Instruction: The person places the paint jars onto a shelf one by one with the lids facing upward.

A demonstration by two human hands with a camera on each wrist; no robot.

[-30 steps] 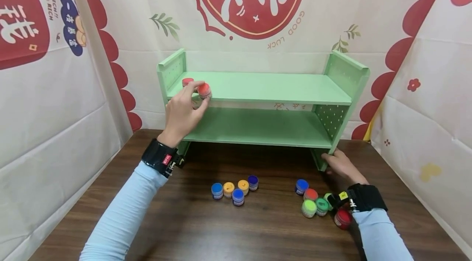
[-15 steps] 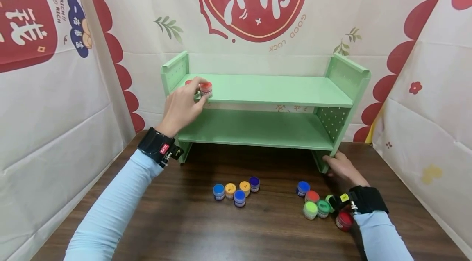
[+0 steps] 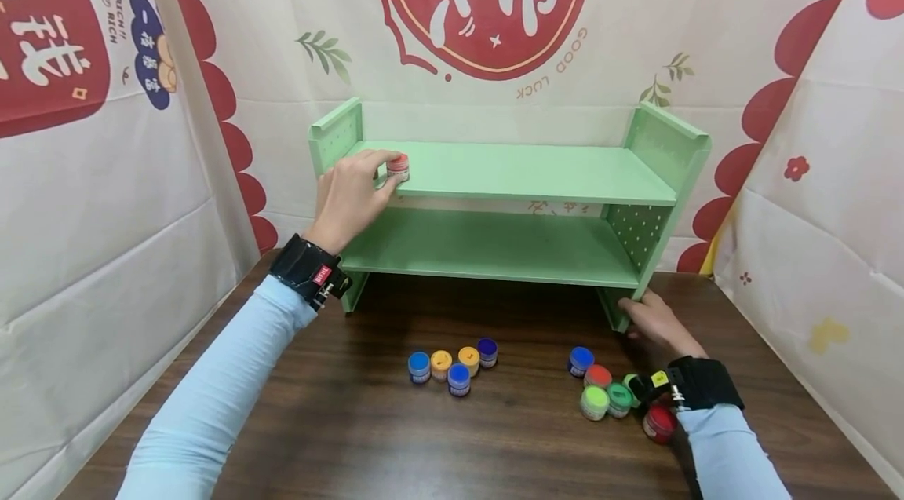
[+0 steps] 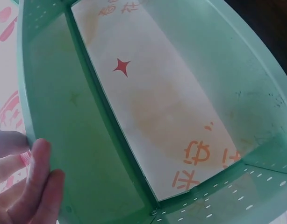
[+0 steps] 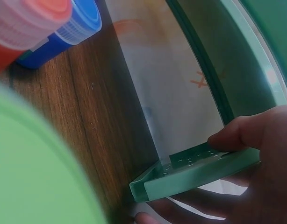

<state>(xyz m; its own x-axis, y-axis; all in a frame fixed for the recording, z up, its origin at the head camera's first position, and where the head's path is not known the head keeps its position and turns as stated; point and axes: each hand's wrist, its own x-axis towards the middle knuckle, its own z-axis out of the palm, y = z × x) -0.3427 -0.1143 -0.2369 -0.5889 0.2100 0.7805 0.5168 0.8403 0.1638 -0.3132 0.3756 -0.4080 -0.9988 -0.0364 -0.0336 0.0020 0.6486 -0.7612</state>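
My left hand (image 3: 351, 198) pinches a small paint jar with a red lid (image 3: 399, 168) between thumb and fingers, at the left front of the upper board of a green two-tier shelf (image 3: 508, 170). I cannot tell whether the jar's base touches the board. In the left wrist view, the fingers (image 4: 38, 172) stand by the board's edge and mostly cover the jar. My right hand (image 3: 658, 321) grips the shelf's lower right leg; in the right wrist view the thumb (image 5: 237, 133) lies over the perforated side panel (image 5: 204, 165).
On the brown table (image 3: 424, 445), blue and yellow-orange jars (image 3: 441, 365) cluster at the middle. Near my right wrist stand blue, red and green jars (image 3: 595, 401), with a dark red jar (image 3: 660, 423) beside the sleeve. A printed cloth (image 3: 494, 115) hangs behind the shelf.
The left hand has lowered the red-lidded jar slightly and shifted it right. Another red-lidded jar, seen behind the hand before, is now hidden. My right hand keeps its grip on the shelf leg.
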